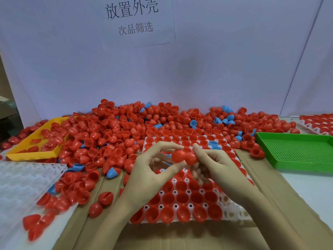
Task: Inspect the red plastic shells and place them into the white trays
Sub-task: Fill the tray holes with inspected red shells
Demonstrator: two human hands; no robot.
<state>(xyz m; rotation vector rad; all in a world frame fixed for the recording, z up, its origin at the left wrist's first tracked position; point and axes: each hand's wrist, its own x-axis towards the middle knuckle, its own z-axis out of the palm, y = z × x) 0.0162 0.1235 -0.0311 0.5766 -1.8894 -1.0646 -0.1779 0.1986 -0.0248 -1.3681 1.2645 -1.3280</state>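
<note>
1. Head view gives me two red plastic half-shells (184,157), round and domed, held side by side and touching, in the air above the middle of the white plastic tray (232,210).
2. My left hand (153,170) pinches the left shell between thumb and forefinger; its other fingers (160,159) are blurred, curled loosely behind.
3. My right hand (216,165) grips the right shell with its fingertips; its lower fingers are blurred and I cannot tell how they lie.
4. That white tray lies on brown cardboard (270,195) on the worktop, and most of its cups that I can see hold red shells with the open side up; two blue shells (214,144) sit in its far rows.
5. Beyond the tray a large loose heap of red shells (126,127) spreads across the worktop, with a few blue ones mixed in.
6. A yellow plastic tray (30,152) at the left holds some red shells; a clear moulded tray (21,181) lies nearer, at left.
7. A green perforated tray (297,150) lies at the right.
8. A paper sign (133,20) with printed characters hangs on the back wall.
</note>
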